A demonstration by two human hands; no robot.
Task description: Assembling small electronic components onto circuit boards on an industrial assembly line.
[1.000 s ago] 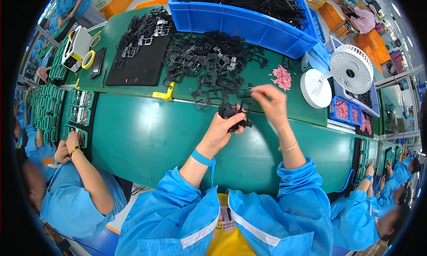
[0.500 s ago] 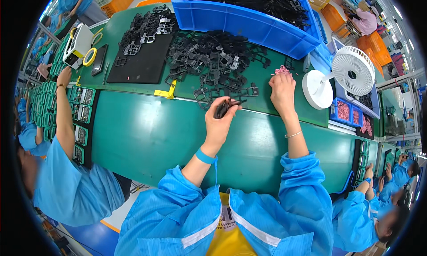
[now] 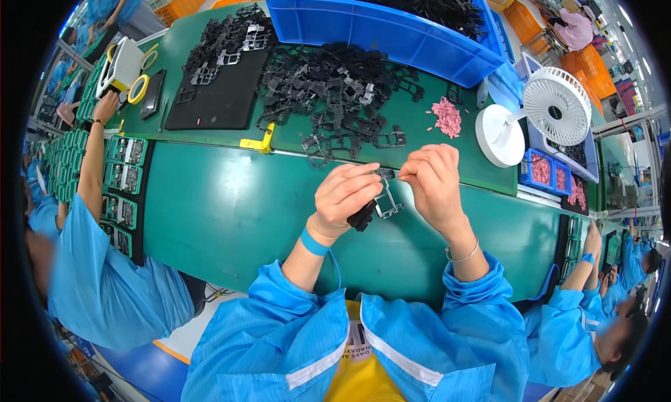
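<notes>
My left hand [image 3: 344, 198] is closed round a small black plastic frame [image 3: 388, 205], one of whose open sides juts out toward the right. More black pieces show under its fingers, partly hidden by the palm. My right hand [image 3: 435, 184] is pinched at the frame's upper corner; anything between its fingertips is too small to make out. Just beyond both hands lies a heap of similar black frames [image 3: 321, 84]. A small pile of pink pieces [image 3: 447, 118] rests on the green mat past my right hand.
A large blue bin [image 3: 384, 26] of black parts stands at the back. A white fan [image 3: 500, 138] and small blue boxes [image 3: 539, 170] of pink pieces sit at right. Left are a black foam pad [image 3: 210, 108], a yellow bracket [image 3: 264, 140], and a co-worker's arm [image 3: 94, 157].
My right hand has come from the pink pile back to my left hand, uncovering the pile. My left hand has turned, so the frame now shows.
</notes>
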